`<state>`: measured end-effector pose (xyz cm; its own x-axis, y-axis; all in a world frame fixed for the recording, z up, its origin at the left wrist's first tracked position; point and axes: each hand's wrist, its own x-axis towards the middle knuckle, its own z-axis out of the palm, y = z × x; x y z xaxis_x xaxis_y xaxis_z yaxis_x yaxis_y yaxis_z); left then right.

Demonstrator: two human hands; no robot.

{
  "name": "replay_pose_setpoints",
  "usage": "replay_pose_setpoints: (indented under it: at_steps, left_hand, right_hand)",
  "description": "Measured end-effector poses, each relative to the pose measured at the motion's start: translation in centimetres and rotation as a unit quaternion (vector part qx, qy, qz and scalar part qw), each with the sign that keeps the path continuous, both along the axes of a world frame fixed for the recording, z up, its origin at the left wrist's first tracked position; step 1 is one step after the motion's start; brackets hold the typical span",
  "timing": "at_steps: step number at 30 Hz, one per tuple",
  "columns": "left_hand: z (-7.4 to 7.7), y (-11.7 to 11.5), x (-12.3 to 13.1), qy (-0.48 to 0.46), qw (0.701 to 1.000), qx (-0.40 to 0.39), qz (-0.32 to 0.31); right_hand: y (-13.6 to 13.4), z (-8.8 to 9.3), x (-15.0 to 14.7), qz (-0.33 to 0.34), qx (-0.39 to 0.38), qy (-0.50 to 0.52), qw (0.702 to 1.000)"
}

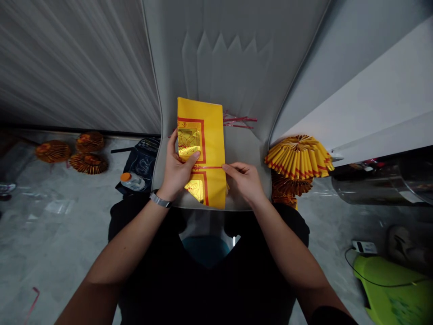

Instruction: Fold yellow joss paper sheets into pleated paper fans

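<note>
A stack of yellow joss paper (209, 131) with red borders and gold foil squares lies upright in front of me on a grey surface (245, 146). My left hand (177, 167) grips its left side, with the fingers over the upper gold square. A thin red string (208, 167) crosses the paper's middle. My right hand (242, 181) pinches that string at the paper's right edge. Several loose red strings (239, 121) lie just beyond the paper.
A fan of folded yellow paper (299, 156) sits right of the grey surface, above darker fans. Several orange-brown paper fans (88, 163) lie on the floor at left, near a dark bag (141, 160) and an orange-capped bottle (131, 181). A clear plastic container (382, 186) and green object (389, 289) are at right.
</note>
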<state>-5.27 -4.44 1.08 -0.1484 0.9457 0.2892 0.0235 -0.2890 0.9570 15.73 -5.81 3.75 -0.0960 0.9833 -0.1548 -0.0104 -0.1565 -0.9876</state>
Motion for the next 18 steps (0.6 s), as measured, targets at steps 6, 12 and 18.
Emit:
replay_pose_setpoints:
  at_steps: [6,12,18]
  left_hand:
    - [0.1,0.3,-0.1,-0.031,0.999,-0.034,-0.009]
    - [0.8,0.5,-0.4,-0.04,0.996,-0.075,-0.027]
    - [2.4,-0.1,-1.5,-0.096,0.977,-0.131,-0.141]
  right_hand:
    - [0.0,-0.2,0.1,0.012,0.01,-0.034,0.999]
    - [0.3,0.1,0.8,0.084,-0.027,0.022,0.996]
    - [-0.3,0.3,0.6,0.089,-0.01,0.056,0.994]
